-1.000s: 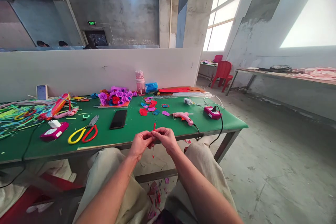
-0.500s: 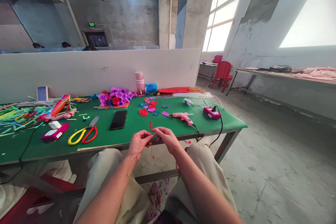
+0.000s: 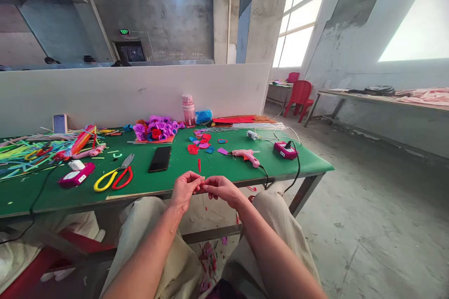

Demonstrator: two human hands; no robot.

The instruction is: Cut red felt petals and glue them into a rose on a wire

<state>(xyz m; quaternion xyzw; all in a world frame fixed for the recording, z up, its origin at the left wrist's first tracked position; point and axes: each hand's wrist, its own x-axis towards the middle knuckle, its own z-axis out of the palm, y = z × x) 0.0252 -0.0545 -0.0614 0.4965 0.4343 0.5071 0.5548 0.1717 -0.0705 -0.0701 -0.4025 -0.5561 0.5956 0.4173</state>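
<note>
Meeting at twelve o'clock: left hand (image 3: pixel 184 190) and right hand (image 3: pixel 223 189), fingertips adjoining.
Left pinches the red strip (image 3: pixel 199 166), projecting at its one o'clock; right's grip (fingers curled) cannot be determined.

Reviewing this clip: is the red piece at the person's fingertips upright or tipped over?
Upright: the red piece points almost straight up just above the fingertips of the left hand and right hand.

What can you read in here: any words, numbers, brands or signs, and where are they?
"EXIT": on the lit green sign above the dark doorway; its other characters are too small.
Writing on the back wall: too small and faint.
Upright phone: anything onscreen is too blurred.
Left purple socket box: any print is too small.
</note>
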